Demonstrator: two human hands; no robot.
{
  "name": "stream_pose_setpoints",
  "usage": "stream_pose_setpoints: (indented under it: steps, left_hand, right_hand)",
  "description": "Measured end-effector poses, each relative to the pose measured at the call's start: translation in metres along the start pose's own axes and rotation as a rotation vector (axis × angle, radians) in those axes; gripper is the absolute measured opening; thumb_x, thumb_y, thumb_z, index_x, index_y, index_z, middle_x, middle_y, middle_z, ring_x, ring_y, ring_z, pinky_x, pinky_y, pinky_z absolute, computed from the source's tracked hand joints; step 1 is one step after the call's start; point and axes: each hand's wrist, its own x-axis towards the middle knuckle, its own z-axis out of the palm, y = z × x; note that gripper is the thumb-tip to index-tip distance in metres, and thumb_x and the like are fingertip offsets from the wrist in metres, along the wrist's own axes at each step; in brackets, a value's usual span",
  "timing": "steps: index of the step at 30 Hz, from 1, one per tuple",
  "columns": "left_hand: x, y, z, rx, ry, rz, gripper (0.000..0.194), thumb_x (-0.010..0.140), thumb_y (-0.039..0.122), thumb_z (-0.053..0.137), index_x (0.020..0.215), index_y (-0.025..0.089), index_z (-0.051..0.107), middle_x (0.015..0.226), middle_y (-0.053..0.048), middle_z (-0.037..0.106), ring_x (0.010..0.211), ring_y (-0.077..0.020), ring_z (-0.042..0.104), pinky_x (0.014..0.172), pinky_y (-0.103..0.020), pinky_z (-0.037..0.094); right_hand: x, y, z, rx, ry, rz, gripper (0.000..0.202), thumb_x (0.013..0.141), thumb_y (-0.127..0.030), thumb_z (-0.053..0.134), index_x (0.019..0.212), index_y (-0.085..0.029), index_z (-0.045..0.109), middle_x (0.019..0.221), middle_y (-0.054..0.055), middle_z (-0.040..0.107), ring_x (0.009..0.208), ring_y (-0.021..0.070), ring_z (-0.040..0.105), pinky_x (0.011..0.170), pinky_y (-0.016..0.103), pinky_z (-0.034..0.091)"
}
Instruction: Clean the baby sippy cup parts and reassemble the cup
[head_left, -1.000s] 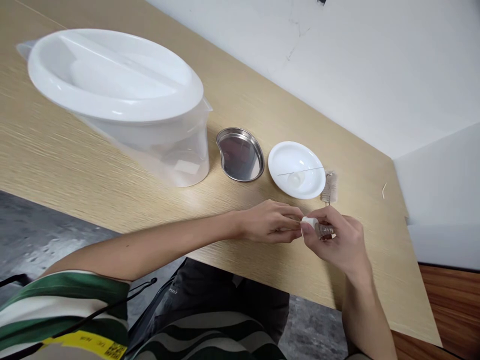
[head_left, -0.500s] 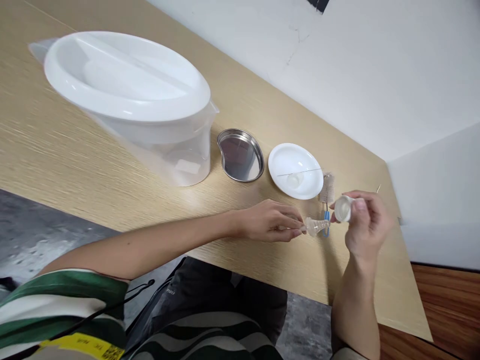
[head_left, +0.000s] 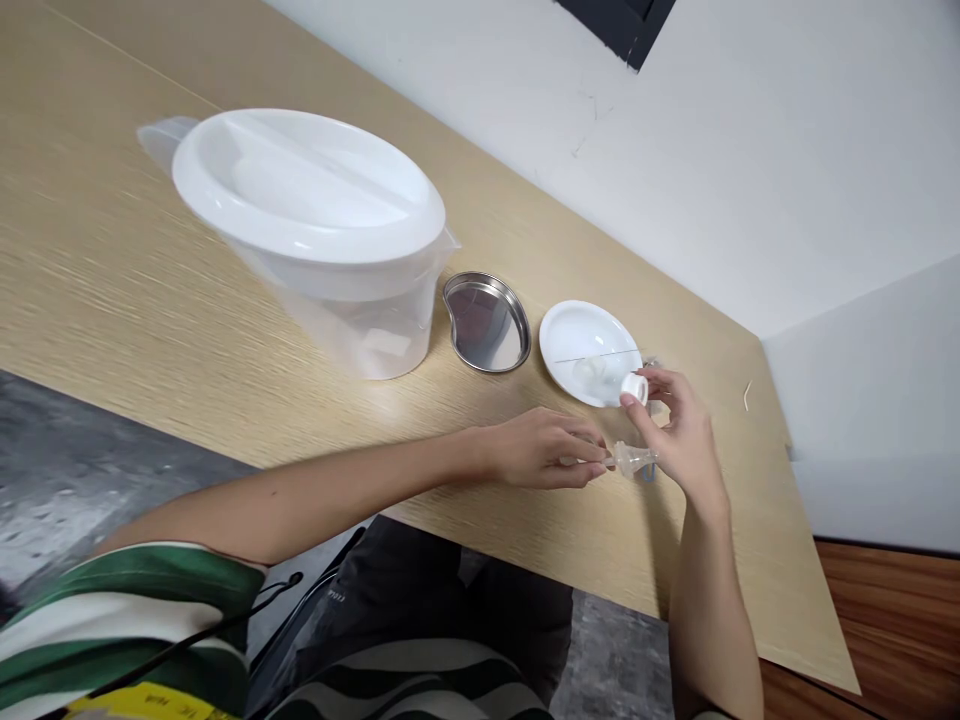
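Pointing toward 3 o'clock with the left hand [head_left: 551, 450], back turned up, wrist nearly straight, fingers close together and lightly bent, low over the near side of the table [head_left: 600, 540]. Pinches the thin end of a clear ribbed piece [head_left: 631, 460] at nearly closed fingertips, leaving the wider body projecting at 3 o'clock of that grip. Runs in long axis roughly 9-to-3, narrowing toward 3 o'clock, near the heel of the right hand [head_left: 686, 430]; cannot tell of any contact there. Points up toward 12 o'clock at the right forearm, turning to 11 at the hand. Grips a white cap [head_left: 634, 389] between thumb and fingers, parted only to the cap's width. Holds it at 12 o'clock of the clear piece, overlapping in view the 4 o'clock rim of a white bowl [head_left: 562, 325]; cannot tell whether touching. Includes a metal kidney dish [head_left: 487, 322] at the bowl's 9 o'clock, with a lidded pitcher [head_left: 322, 210] farther off at 10.
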Motion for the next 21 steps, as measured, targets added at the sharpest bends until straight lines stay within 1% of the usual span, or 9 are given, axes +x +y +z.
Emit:
stream_pose_setpoints:
  steps: [3, 7, 10, 15, 21]
  left_hand:
    - [0.0, 0.001, 0.0, 0.04, -0.009, 0.001, 0.031, 0.103, 0.033, 0.048, 0.094, 0.017, 0.072, 0.105, -0.009, 0.071, 0.086, -0.0152, 0.067, 0.08, -0.025, 0.049]
    - [0.001, 0.002, 0.0, 0.073, -0.01, 0.023, 0.031, 0.104, 0.032, 0.046, 0.092, 0.016, 0.071, 0.098, -0.008, 0.07, 0.084, -0.0154, 0.066, 0.079, -0.025, 0.048]
    - [0.001, 0.003, -0.001, 0.081, -0.02, 0.017, 0.031, 0.104, 0.032, 0.046, 0.092, 0.017, 0.071, 0.098, -0.008, 0.07, 0.084, -0.0155, 0.065, 0.08, -0.025, 0.048]
    - [0.0, 0.003, 0.001, 0.113, -0.027, 0.01, 0.031, 0.104, 0.033, 0.045, 0.095, 0.018, 0.071, 0.101, -0.008, 0.071, 0.086, -0.0156, 0.065, 0.08, -0.025, 0.048]
    - [-0.002, 0.002, 0.003, 0.163, -0.014, 0.045, 0.03, 0.105, 0.033, 0.044, 0.103, 0.018, 0.07, 0.105, -0.008, 0.071, 0.091, -0.0163, 0.067, 0.079, -0.027, 0.049]
  right_hand:
    - [0.005, -0.005, 0.002, -0.047, -0.114, -0.022, 0.041, 0.09, -0.048, 0.067, 0.119, -0.02, 0.063, 0.117, 0.01, 0.068, 0.095, 0.0223, 0.065, 0.09, 0.044, 0.053]
    - [0.013, -0.005, 0.01, -0.119, -0.228, -0.028, 0.04, 0.091, -0.048, 0.065, 0.117, -0.018, 0.064, 0.114, 0.01, 0.069, 0.098, 0.0233, 0.065, 0.091, 0.043, 0.051]
    - [0.018, -0.002, 0.017, -0.157, -0.292, -0.028, 0.039, 0.092, -0.047, 0.064, 0.116, -0.017, 0.066, 0.112, 0.011, 0.07, 0.101, 0.0249, 0.064, 0.092, 0.044, 0.05]
    - [0.019, 0.003, 0.022, -0.144, -0.284, 0.001, 0.039, 0.091, -0.05, 0.065, 0.115, -0.019, 0.067, 0.111, 0.01, 0.071, 0.097, 0.025, 0.065, 0.09, 0.043, 0.051]
    - [0.017, 0.008, 0.021, -0.152, -0.231, 0.018, 0.038, 0.09, -0.052, 0.066, 0.111, -0.021, 0.069, 0.107, 0.008, 0.071, 0.095, 0.0249, 0.065, 0.088, 0.041, 0.051]
